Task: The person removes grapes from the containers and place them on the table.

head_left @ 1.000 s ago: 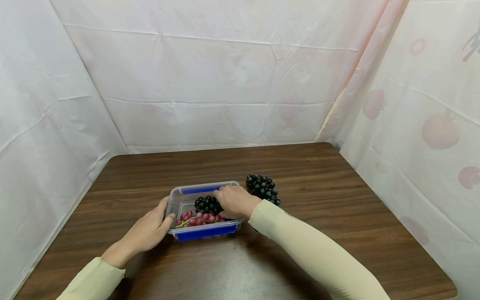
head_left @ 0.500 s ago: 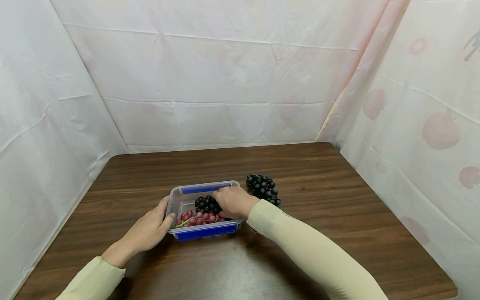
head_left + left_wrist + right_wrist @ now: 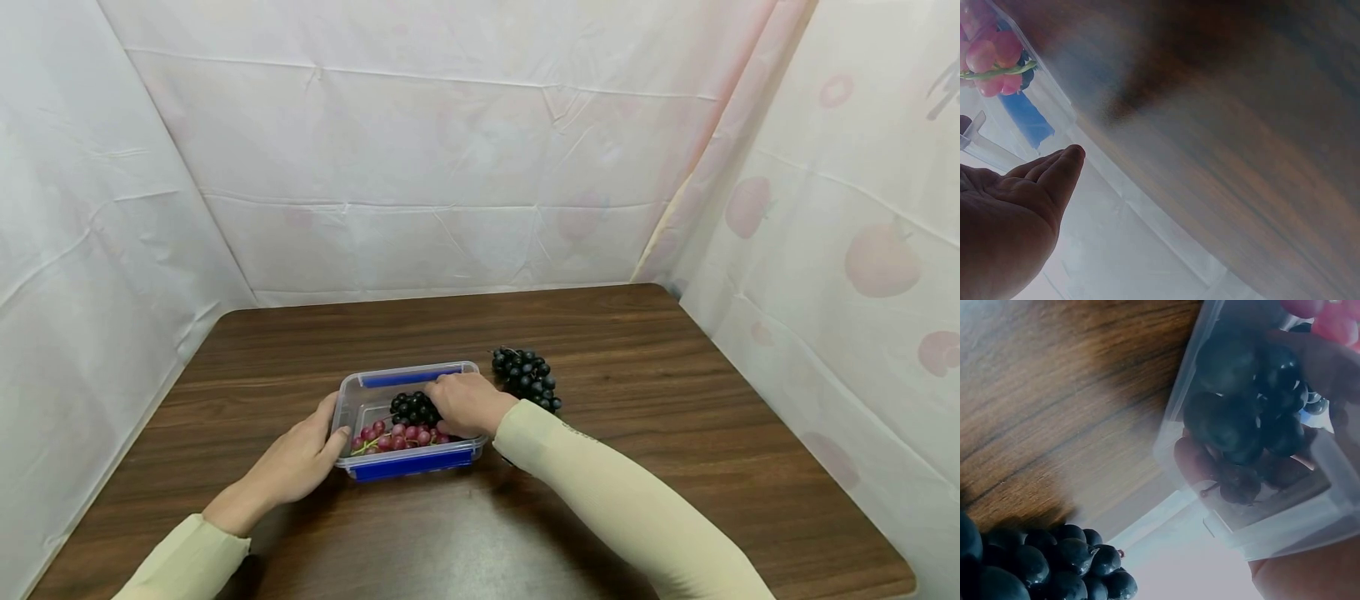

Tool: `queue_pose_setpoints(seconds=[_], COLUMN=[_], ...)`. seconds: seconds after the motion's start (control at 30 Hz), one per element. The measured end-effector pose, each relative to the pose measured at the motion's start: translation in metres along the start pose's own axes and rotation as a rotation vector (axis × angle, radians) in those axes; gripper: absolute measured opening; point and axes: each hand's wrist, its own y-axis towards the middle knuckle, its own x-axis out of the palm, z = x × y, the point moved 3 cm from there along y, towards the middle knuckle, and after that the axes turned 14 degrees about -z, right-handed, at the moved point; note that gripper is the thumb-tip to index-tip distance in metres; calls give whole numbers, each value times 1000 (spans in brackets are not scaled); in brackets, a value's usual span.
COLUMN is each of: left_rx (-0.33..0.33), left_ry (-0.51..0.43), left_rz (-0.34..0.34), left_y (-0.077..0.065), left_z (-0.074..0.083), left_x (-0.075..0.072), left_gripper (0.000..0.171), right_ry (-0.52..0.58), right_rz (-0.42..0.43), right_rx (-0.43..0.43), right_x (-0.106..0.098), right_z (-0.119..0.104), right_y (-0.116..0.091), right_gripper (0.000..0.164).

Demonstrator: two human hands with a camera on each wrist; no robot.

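A clear plastic food container (image 3: 407, 467) with blue clips sits on the table. My left hand (image 3: 296, 458) holds its left end, thumb at the rim and fingers along the outside wall. Inside lies a bunch of red grapes (image 3: 397, 437) along the near side, its green stem showing. Behind these is a bunch of black grapes (image 3: 412, 407). My right hand (image 3: 472, 404) reaches over the right end and grips the black grapes; its fingers (image 3: 1196, 456) show through the clear wall in the right wrist view, curled around them. The palm hides part of that bunch in the head view.
Just right of the container, another bunch of black grapes (image 3: 525, 375) lies on the brown wooden table (image 3: 637, 358). White cloth curtains (image 3: 435, 167) with faint fruit prints enclose the table at the back and both sides.
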Motion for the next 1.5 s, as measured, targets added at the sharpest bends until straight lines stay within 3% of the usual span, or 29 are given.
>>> queue_pose_setpoints(seconds=[0.4, 1.0, 1.33, 1.5], left_rx=[5, 5, 13, 13], left_ry=[-2, -3, -5, -5], left_rz=[2, 9, 5, 4], left_y=[0, -2, -1, 0], left_z=[0, -1, 0, 0], left_x=[0, 0, 0, 0], left_gripper=[58, 57, 57, 57], right_ry=[25, 94, 95, 99], right_rz=[56, 115, 192, 200], right_rx=[-25, -31, -64, -70], right_x=[1, -6, -11, -13], right_z=[2, 1, 2, 3], right_y=[0, -4, -8, -10], right_gripper=[33, 49, 32, 33])
